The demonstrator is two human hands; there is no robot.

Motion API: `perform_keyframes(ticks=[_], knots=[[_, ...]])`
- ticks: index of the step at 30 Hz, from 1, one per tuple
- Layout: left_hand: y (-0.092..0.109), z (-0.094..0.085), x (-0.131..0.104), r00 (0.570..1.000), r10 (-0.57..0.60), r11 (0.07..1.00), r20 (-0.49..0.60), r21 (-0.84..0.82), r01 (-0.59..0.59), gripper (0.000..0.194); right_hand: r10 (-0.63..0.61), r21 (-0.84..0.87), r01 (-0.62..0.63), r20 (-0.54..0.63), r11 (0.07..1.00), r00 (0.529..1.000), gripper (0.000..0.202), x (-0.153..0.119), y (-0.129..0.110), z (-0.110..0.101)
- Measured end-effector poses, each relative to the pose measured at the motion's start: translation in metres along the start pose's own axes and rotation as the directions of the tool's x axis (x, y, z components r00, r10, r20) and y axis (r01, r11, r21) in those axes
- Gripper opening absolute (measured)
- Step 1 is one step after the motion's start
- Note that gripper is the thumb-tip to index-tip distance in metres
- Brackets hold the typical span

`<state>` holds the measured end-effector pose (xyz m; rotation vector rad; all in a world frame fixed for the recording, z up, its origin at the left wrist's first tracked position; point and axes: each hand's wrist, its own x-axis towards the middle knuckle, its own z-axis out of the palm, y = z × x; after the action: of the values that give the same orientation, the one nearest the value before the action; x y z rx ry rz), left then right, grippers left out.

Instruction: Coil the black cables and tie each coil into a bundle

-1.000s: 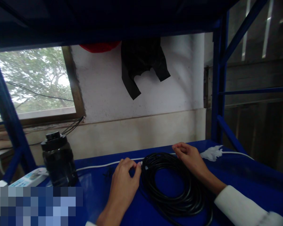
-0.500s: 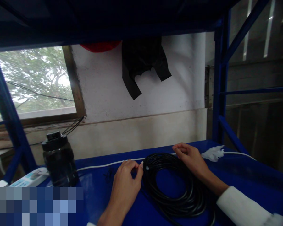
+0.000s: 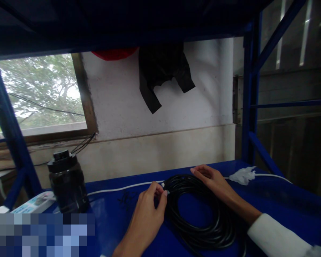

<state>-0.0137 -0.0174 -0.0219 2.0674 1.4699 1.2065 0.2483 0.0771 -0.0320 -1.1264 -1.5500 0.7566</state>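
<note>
A thick coil of black cable (image 3: 216, 228) lies on the blue shelf. My left hand (image 3: 151, 210) is at its left side, thumb and fingertips closing around a spot beside a small whitish piece at the coil's edge. What sits between those fingertips is too small to make out. Over the coil's far right side, my right hand (image 3: 214, 182) bends inward with its thumb and fingertips drawn together. Whatever they may pinch does not show.
A dark bottle (image 3: 66, 182) stands on the left beside a white power strip (image 3: 39, 200). A white cord (image 3: 117, 189) runs along the back, passing crumpled clear plastic (image 3: 242, 175). Small black scraps (image 3: 127, 197) lie left of the coil. Blue posts (image 3: 248, 107) frame the shelf.
My left hand has shifted slightly right and closer to the coil's edge, its fingertips moving over the whitish piece. My right hand's fingertips have moved a little to the left.
</note>
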Motion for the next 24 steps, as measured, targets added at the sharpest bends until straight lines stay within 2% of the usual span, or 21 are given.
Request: perform_keyframes(ticks=[6, 13, 18, 21, 24], knots=[[0.002, 0.002, -0.002, 1.000, 0.028, 0.998, 0.000, -0.049, -0.028, 0.021, 0.096, 0.001, -0.096, -0.025, 0.995, 0.995, 0.045, 0.003, 0.007, -0.004], [0.001, 0.004, -0.003, 0.997, 0.082, 0.997, -0.004, -0.007, -0.082, 0.031, 0.060, 0.037, -0.059, -0.011, 0.998, 0.998, 0.041, 0.001, 0.011, -0.005], [-0.006, 0.008, -0.003, 0.988, 0.151, 0.987, -0.020, 0.062, -0.149, 0.039, 0.077, 0.000, -0.077, 0.041, 0.997, 0.996, 0.043, 0.000, 0.004, -0.004], [-0.011, 0.010, -0.002, 0.997, 0.076, 0.996, -0.002, 0.055, -0.075, 0.052, 0.060, -0.024, -0.058, 0.076, 0.998, 0.995, 0.044, -0.001, 0.000, -0.003], [-0.010, 0.008, 0.000, 0.997, 0.055, 0.998, 0.046, 0.030, -0.056, 0.047, 0.046, -0.041, -0.042, 0.082, 0.998, 0.996, 0.045, -0.002, 0.000, -0.003]])
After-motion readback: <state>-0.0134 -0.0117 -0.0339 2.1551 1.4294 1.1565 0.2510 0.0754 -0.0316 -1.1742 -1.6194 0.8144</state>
